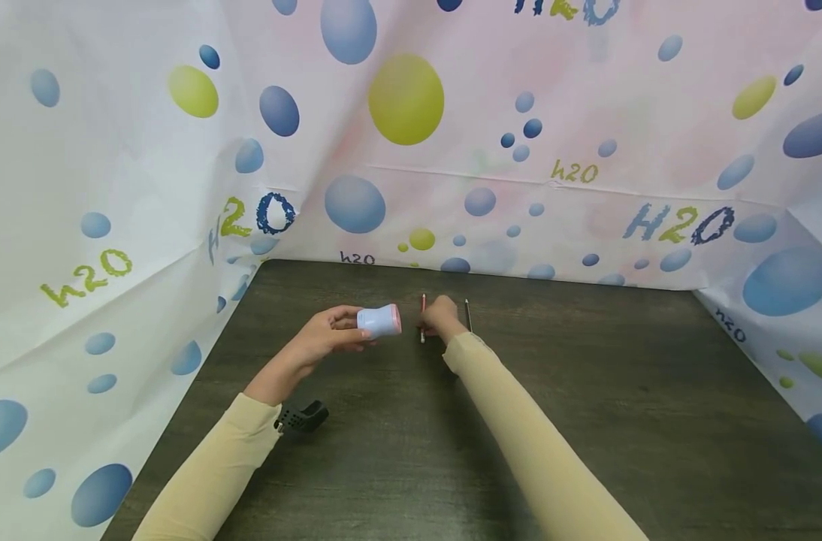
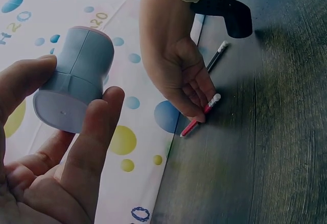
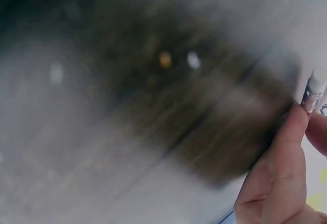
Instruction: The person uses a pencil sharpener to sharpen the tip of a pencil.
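My left hand point(image 1: 321, 336) grips a small light-blue, waisted cylinder point(image 1: 377, 321) with a pink rim, held sideways above the table. In the left wrist view, thumb and fingertips clasp the sides of that cylinder point(image 2: 79, 65), and its pale flat end shows. Farther ahead, my right hand point(image 1: 442, 315) pinches a red pencil point(image 1: 422, 338) with a white eraser, close over the table. The right wrist view shows its eraser end point(image 3: 313, 90) between thumb and finger. A black pencil point(image 1: 468, 312) lies just right of that hand, partly hidden by it in the left wrist view.
The dark wood-look table point(image 1: 621, 406) meets a white printed backdrop point(image 1: 411, 203) with blue and green dots along its back and both sides. A black strap-like piece point(image 1: 303, 417) sticks out from the left sleeve at the wrist.
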A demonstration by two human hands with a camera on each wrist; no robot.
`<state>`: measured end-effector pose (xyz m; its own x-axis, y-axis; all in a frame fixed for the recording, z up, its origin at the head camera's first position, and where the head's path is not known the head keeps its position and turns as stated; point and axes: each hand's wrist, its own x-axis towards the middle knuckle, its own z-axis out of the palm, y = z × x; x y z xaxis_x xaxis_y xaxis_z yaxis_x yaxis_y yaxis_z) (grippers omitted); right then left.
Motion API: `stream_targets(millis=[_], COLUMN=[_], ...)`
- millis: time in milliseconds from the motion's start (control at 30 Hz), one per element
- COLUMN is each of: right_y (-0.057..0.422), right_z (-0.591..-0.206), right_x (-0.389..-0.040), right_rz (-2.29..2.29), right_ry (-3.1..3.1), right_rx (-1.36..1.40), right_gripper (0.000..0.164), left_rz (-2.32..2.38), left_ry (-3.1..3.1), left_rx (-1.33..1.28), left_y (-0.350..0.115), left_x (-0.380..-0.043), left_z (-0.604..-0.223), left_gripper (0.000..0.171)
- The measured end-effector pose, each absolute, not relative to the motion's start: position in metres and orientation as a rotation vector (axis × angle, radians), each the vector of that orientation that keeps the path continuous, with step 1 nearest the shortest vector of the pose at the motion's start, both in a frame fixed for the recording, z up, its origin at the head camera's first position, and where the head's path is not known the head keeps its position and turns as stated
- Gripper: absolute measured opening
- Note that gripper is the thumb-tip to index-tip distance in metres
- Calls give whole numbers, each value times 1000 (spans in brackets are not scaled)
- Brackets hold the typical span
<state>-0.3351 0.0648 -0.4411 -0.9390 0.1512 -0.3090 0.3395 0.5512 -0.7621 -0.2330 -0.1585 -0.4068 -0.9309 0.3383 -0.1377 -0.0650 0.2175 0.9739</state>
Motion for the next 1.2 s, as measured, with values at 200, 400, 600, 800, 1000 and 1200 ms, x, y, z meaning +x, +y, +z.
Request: stream_targets(millis=[200, 400, 600, 800, 1000, 1200], right_y=[70, 79, 104, 104, 91, 95], right_z=[-438, -460, -554, -517, -431, -434], right_x=[-331, -359, -445, -412, -328, -334], right_rz=[-1440, -1519, -1618, -1655, -1643, -1696], right_ry=[2503, 2360, 2234, 2171, 2158, 2104], right_rx=[394, 386, 309, 342, 389, 386], right_gripper=[26, 25, 15, 24, 41, 39], left_rz=[1766, 1767, 1762, 1771, 1771, 1779], left_ry=[2182, 2190, 2195, 2187, 2190, 2194], left_rx=[257, 263, 264, 267, 265, 264], left_y=[-160, -160, -160, -161, -161, -163], left_x=[-233, -234, -234, -234, -232, -233], left_z=[-407, -408, -407, -404, -403, -404], left_gripper=[68, 66, 63, 64, 63, 64])
